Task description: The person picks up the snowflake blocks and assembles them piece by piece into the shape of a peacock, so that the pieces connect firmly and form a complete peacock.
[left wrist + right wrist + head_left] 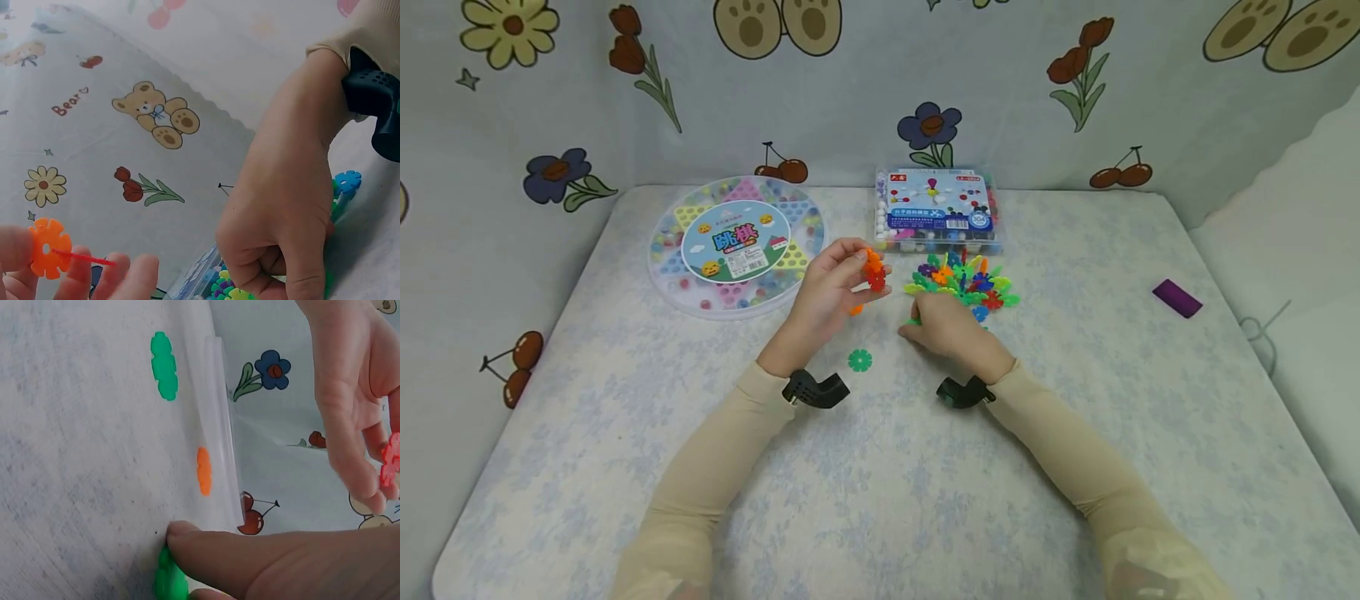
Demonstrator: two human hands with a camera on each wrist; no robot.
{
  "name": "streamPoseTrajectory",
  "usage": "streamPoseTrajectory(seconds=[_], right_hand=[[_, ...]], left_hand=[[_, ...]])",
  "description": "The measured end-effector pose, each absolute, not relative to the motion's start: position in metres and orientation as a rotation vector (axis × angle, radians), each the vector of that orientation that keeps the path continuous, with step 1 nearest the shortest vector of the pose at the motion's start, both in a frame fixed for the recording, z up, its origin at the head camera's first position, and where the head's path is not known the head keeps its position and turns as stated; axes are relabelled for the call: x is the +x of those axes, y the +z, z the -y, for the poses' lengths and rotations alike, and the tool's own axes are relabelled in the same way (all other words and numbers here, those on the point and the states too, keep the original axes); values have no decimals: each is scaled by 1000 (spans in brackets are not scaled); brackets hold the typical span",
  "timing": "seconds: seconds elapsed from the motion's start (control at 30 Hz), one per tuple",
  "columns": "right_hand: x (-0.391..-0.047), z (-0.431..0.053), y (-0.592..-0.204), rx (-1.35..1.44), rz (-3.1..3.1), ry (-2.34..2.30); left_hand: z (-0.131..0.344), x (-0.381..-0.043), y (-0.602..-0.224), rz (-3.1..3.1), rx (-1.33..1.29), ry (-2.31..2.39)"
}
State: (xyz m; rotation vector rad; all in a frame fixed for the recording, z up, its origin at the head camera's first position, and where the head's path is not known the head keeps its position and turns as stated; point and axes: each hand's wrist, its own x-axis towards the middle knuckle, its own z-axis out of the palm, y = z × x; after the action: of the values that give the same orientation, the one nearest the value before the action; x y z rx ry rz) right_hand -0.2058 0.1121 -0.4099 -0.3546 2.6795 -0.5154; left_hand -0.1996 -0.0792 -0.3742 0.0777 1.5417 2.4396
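My left hand (823, 296) is raised over the table and pinches an orange snowflake disc (56, 262). A red snowflake disc (94, 259), seen nearly edge-on in the left wrist view, is slotted into it. My right hand (951, 329) is low at the near edge of a heap of coloured snowflake discs (992, 283). Between its thumb and finger is a green snowflake disc (170, 578), partly hidden by them. A loose green disc (860, 360) lies on the table between the wrists. Another orange disc (856, 310) lies just below the left fingers.
A round, clear Chinese checkers case (662, 279) lies at the back left. Behind the heap sits a plastic box of molecule model parts (940, 200). Far to the right is a small purple object (1177, 298), near the table's edge. A printed cloth (850, 100) hangs along the back.
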Motion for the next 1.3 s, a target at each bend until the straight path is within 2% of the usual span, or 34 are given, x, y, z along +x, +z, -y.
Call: streamPoseTrajectory(seconds=[0.13, 0.5, 0.87, 1.0, 1.2, 1.3], right_hand=[[-207, -115, -408, -333, -2654, -491], [-214, -122, -401, -379, -2530, -498], [-218, -125, -401, -293, -2510, -435], [-213, -129, -394, -453, -2531, -606], [-196, -133, -369, -803, -2751, -1278], [-191, -131, -363, -1009, -2829, -1441]], left_hand=[[79, -199, -374, -1465, 80, 2437], [73, -193, -369, -1779, 41, 2316], [73, -191, -369, -1948, 35, 2276], [74, -190, -369, -1980, 56, 2269], [73, -189, -369, -1938, 76, 2310], [72, -187, -367, -1939, 85, 2310]])
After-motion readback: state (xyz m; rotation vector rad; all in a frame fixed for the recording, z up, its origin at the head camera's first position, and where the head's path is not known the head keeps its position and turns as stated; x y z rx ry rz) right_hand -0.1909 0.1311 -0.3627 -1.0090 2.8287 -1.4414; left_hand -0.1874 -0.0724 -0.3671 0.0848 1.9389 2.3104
